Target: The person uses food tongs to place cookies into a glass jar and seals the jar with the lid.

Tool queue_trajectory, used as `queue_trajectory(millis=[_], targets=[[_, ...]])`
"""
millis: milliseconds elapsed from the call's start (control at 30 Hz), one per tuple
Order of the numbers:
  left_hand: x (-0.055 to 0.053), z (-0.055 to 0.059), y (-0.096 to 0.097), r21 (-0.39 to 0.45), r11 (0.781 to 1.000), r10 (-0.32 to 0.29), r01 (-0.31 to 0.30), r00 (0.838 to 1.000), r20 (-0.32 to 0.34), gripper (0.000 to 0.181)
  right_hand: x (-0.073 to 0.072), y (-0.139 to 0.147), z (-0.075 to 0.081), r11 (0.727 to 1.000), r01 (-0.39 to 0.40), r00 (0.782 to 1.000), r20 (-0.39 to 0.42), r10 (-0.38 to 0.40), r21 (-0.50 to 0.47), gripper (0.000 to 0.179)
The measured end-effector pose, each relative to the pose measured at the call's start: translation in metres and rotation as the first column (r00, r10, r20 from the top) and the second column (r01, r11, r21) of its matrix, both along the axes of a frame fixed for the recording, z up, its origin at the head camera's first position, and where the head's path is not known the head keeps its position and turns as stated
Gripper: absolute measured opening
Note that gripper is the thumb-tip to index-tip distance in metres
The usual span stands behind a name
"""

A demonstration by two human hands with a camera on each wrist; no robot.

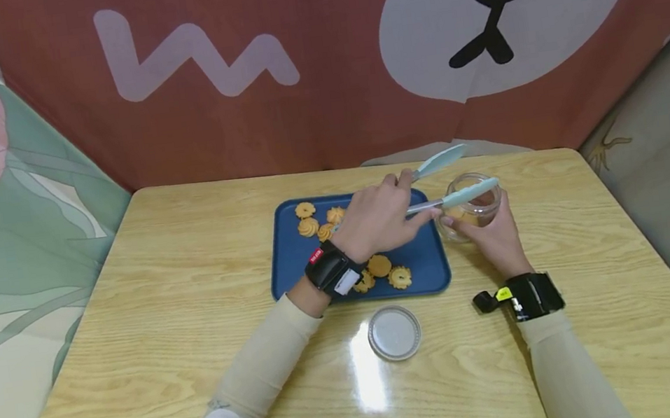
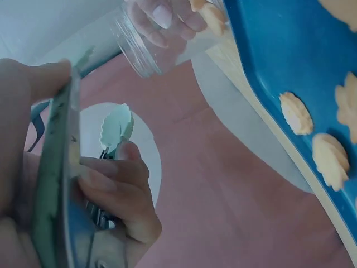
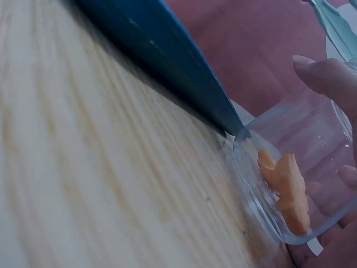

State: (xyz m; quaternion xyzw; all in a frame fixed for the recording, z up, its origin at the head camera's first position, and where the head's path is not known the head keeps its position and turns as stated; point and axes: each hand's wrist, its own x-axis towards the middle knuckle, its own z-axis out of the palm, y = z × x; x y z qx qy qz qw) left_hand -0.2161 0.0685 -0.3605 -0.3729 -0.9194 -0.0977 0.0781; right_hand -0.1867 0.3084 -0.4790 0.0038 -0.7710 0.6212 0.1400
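Note:
My left hand (image 1: 374, 216) grips a pair of metal tongs with pale mint tips (image 1: 469, 192), reaching across the tray from the left. The tong arms are spread apart, and one tip overlaps the mouth of a clear jar (image 1: 453, 230) in the head view. Nothing shows between the tips. My right hand (image 1: 496, 236) holds the jar by its side, just right of the tray. Inside the jar, orange-brown cookies (image 3: 291, 192) lie near the bottom in the right wrist view. Beneath my left hand, the blue tray (image 1: 427, 278) bears several piped cookies (image 1: 308, 226), partly hidden by the hand.
A round, greyish jar lid (image 1: 394, 333) lies on the wooden table (image 1: 193, 291) in front of the tray. A brown cloth backdrop (image 1: 330, 125) hangs behind the table's far edge. Each wrist wears a black strapped camera (image 1: 536, 295).

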Motion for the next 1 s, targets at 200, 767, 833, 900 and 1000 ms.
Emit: queue_trajectory(millis=[200, 767, 833, 900, 1000], targets=[[0.0, 0.002, -0.015, 0.055, 0.998, 0.026, -0.025, 1.0, -0.004, 0.088, 0.002, -0.001, 0.006, 0.999, 0.027, 0.999, 0.02, -0.028, 0.04, 0.088], [-0.008, -0.013, -0.069, 0.097, 0.986, 0.138, -0.133, 0.989, -0.046, 0.091, 0.005, -0.004, 0.012, 0.998, 0.039, 0.998, 0.039, -0.041, 0.058, 0.088], [-0.009, -0.016, -0.072, 0.09, 0.985, 0.151, -0.148, 0.988, -0.032, 0.088, 0.009, -0.008, 0.019, 0.997, 0.04, 0.998, 0.045, -0.042, 0.061, 0.088], [-0.01, -0.019, -0.075, 0.086, 0.984, 0.16, -0.157, 0.987, -0.022, 0.085, 0.012, -0.012, 0.024, 0.997, 0.04, 0.998, 0.045, -0.043, 0.059, 0.087], [-0.012, -0.023, -0.08, 0.079, 0.981, 0.176, -0.176, 0.984, 0.005, 0.087, 0.014, -0.014, 0.027, 0.997, 0.043, 0.998, 0.045, -0.045, 0.06, 0.086]])
